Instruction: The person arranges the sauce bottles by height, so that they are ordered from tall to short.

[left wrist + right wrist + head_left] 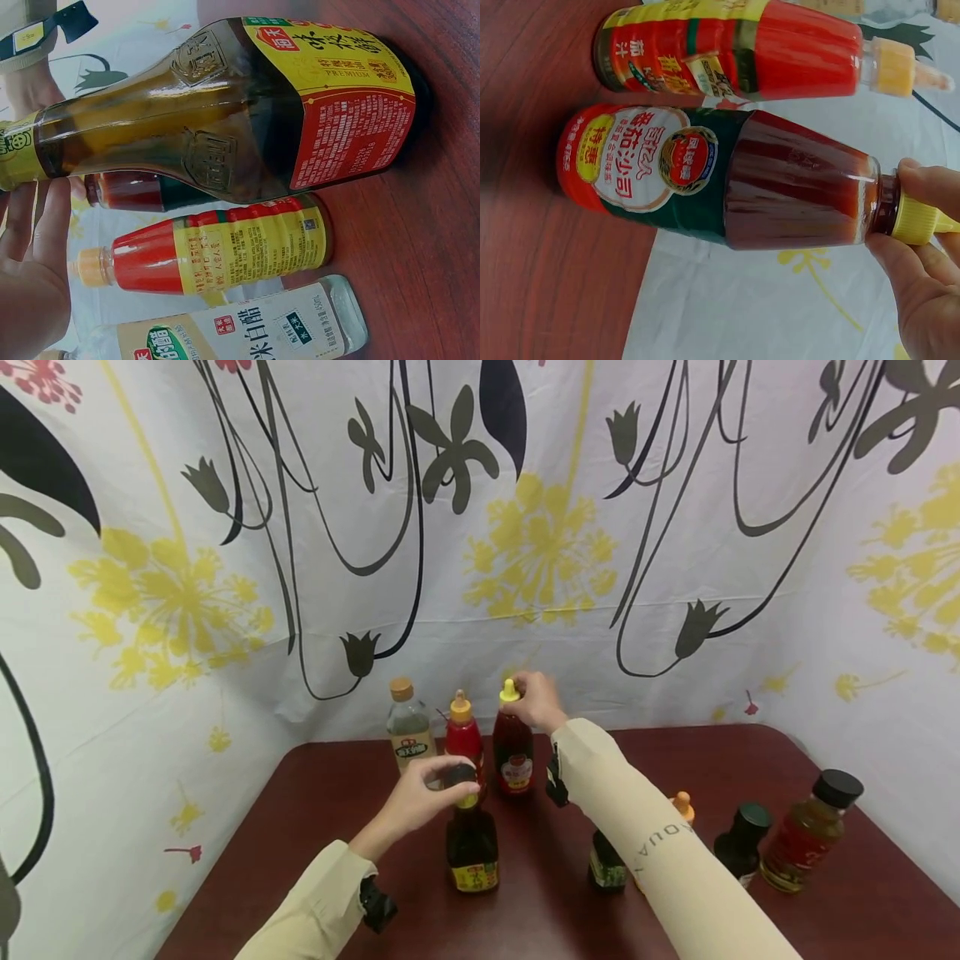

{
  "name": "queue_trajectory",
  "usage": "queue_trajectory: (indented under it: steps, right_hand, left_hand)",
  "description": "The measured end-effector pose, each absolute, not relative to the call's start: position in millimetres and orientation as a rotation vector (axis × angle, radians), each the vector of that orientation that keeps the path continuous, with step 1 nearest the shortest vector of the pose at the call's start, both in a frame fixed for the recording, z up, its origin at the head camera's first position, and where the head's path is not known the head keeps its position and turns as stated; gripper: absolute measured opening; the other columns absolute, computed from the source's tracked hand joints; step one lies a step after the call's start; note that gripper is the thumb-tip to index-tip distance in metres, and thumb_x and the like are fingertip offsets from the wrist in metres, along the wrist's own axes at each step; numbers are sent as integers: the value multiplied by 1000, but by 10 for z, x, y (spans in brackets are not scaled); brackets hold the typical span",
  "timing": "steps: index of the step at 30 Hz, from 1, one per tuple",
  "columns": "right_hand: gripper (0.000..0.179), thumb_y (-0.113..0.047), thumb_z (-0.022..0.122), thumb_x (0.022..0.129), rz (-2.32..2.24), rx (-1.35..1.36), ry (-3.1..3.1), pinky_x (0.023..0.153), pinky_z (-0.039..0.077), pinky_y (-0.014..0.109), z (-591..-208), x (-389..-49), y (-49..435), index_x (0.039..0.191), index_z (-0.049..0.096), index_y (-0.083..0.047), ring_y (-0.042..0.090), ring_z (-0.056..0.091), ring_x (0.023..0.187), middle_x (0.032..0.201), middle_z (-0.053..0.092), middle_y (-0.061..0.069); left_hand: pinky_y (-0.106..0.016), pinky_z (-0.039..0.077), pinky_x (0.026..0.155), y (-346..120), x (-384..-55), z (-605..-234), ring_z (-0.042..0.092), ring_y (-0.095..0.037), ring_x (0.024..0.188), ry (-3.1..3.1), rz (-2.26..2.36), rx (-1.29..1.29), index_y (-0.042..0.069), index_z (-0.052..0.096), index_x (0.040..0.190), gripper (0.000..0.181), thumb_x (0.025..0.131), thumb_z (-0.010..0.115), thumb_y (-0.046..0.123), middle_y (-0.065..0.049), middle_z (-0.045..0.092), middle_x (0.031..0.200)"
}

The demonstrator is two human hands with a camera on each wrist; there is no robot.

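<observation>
My left hand (420, 793) grips a soy sauce bottle (471, 852) at its dark cap and neck. This bottle is dark brown glass with a yellow and red label, seen large in the left wrist view. Farther back, my right hand (538, 700) pinches a ketchup bottle (513, 747) just under its yellow pointed cap. Dark red sauce and a green and red label show on it in the right wrist view. Both bottles stand upright. Close to the left of the ketchup is a red squeeze bottle (463, 739) with a yellow-orange nozzle cap.
A clear white vinegar bottle (411, 739) stands at the back left. On the right, near my forearm, are a small dark bottle (606, 864), an orange nozzle cap (682, 803), a green-capped bottle (742, 843) and a black-capped bottle (806, 843). A patterned curtain (525, 635) hangs behind the table (300, 827).
</observation>
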State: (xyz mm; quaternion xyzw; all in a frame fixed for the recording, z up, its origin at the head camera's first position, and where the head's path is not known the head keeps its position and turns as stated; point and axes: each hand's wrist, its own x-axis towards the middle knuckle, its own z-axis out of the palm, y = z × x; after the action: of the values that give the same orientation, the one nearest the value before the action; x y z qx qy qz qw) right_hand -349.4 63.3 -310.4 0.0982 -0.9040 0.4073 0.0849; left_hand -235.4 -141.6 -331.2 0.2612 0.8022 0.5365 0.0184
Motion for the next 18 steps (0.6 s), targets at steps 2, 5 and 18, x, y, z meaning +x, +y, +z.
queue_trajectory:
  steps: [2,5,18]
  right_hand:
    - [36,-8,70,75,1202,284,-2700,76,47,36,-3142,-3503,618,107,59,2,27,57,91,101,61,17]
    - [36,-8,70,75,1208,279,-2702,76,47,35,-3186,-3515,602,107,59,2,26,57,91,102,61,16]
    - [35,-4,66,78,1336,284,-2690,80,45,37,-3266,-3541,609,110,55,1,27,55,98,106,58,16]
  left_hand:
    - [-38,43,84,-1414,-2352,-3316,52,-20,97,2488,1665,808,4,62,107,27,82,63,12,-10,59,108]
    - [-37,44,83,-1416,-2345,-3314,52,-20,96,2475,1672,803,3,62,107,27,82,63,12,-11,59,108]
    - [-38,45,79,-1431,-2457,-3429,53,-20,94,2450,1709,845,3,61,108,27,82,63,10,-13,59,107]
